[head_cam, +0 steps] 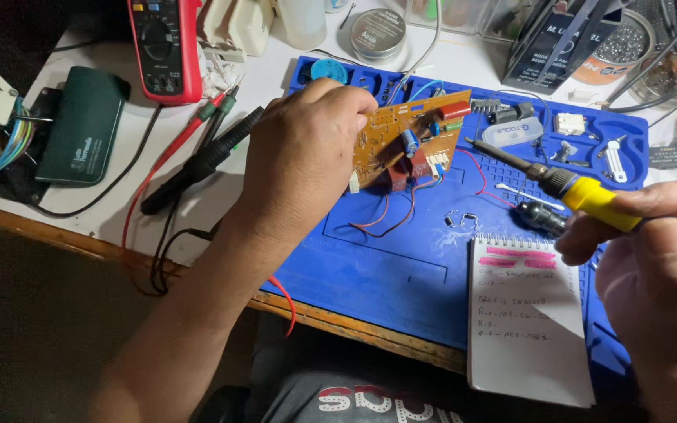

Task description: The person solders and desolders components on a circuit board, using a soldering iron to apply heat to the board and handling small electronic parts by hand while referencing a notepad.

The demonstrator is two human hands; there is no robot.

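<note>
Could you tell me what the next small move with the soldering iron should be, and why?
Probably bring the soldering iron leftward so its tip nears the circuit board. The left hand holds the board tilted above the blue mat, while the right hand grips the iron's yellow handle with the tip clear of the board, to its right.

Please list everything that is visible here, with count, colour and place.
flat rubber work mat: one, blue, desk centre
brown circuit board with wires: one, orange-brown, in left hand above mat
soldering iron with yellow handle: one, yellow and metal, in right hand
spiral paper notepad: one, white, mat's near right
red handheld multimeter: one, red, desk top left
dark green pouch: one, green, desk left
round metal tin: one, silver, desk top
left hand: one, grip shut on board
right hand: one, grip shut on iron
</note>
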